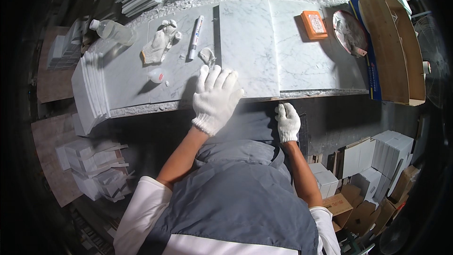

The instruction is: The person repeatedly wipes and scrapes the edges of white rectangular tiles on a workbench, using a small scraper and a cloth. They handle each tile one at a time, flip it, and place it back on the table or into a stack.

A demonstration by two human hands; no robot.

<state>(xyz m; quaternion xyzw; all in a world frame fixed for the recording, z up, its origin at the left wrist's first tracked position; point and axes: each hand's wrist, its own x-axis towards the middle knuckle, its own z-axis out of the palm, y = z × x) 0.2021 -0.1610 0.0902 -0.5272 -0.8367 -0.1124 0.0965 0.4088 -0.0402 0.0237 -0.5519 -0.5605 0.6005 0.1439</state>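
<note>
Just beyond the left hand (217,97), fingers loosely spread, a blue-lettered marker (196,38) (right hand (288,122) curled, pinch unclear).

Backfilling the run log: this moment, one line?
left hand: gloved, open, partly over marble-patterned slab | right hand: gloved, curled, near slab's front edge, contents unclear | nearby: marker pen, loose knit glove

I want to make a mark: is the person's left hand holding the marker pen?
No, the marker pen lies on a marble slab, clearly apart from the gloved left hand.
</note>
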